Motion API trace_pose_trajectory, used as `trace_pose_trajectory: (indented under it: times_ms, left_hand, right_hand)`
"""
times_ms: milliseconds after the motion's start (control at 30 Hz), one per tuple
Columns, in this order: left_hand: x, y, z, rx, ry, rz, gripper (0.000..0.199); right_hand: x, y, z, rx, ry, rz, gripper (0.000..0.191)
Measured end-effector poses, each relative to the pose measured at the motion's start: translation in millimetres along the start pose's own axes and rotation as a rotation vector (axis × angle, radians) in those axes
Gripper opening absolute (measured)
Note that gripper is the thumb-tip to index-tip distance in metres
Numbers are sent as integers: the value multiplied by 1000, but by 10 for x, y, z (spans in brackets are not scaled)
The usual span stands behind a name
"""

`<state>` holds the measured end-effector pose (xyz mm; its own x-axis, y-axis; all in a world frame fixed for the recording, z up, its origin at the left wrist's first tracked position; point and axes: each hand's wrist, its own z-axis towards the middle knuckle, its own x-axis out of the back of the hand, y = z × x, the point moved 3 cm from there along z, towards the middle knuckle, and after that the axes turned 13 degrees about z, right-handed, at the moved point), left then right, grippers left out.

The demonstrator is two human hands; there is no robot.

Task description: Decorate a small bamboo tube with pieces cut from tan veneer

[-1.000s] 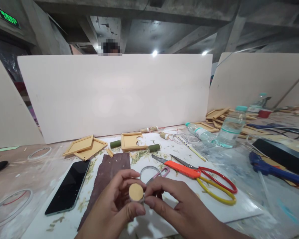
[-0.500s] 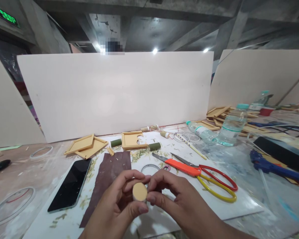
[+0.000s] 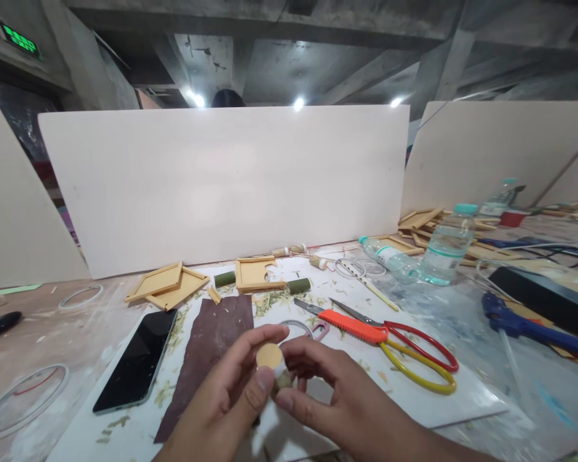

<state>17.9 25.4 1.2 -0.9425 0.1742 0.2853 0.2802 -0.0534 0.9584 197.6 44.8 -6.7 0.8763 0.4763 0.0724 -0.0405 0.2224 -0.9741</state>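
Between my two hands is a small cylinder with a tan round top (image 3: 270,356), a white band around its upper edge and a greenish-brown body. My left hand (image 3: 234,391) grips it from the left, thumb pressed against its side. From the right, the thumb and fingers of my right hand (image 3: 330,388) close on its lower part. Under and left of my hands lies a dark brown sheet (image 3: 212,346) resembling sandpaper. An orange utility knife (image 3: 351,326) lies to the right, beside scissors (image 3: 414,372) with one red and one yellow handle.
A phone (image 3: 135,362) lies at left on the white board (image 3: 462,401). Behind are green bamboo pieces (image 3: 298,285) and thin wooden frames (image 3: 164,282). Water bottles (image 3: 447,247) and a blue glue gun (image 3: 520,324) occupy the right. A tall white panel (image 3: 231,186) stands behind.
The cylinder is tilted and slightly higher, so its white band and lower body now show. My right fingers have shifted lower on it, and my left thumb has moved up.
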Motion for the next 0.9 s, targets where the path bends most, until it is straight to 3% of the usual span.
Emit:
trace_pose_trajectory:
  times_ms: [167, 333, 433, 633, 767, 900]
  left_hand:
    - [47, -17, 54, -47, 17, 188, 33]
    - [40, -105, 109, 42, -140, 77, 40]
    - [34, -123, 111, 43, -169, 26, 40]
    - [61, -110, 119, 24, -108, 128, 42]
    - [41, -141, 121, 61, -105, 67, 49]
    - [27, -151, 142, 110, -108, 9, 44]
  right_hand:
    - [60, 12, -3, 81, 85, -248, 29]
    - [59, 33, 9, 152, 60, -277, 28]
    - [65, 43, -2, 176, 52, -246, 29]
    - [92, 43, 0, 82, 88, -193, 24]
    - [124, 75, 2, -27, 105, -145, 22]
    - [115, 126, 8, -53, 70, -45, 30]
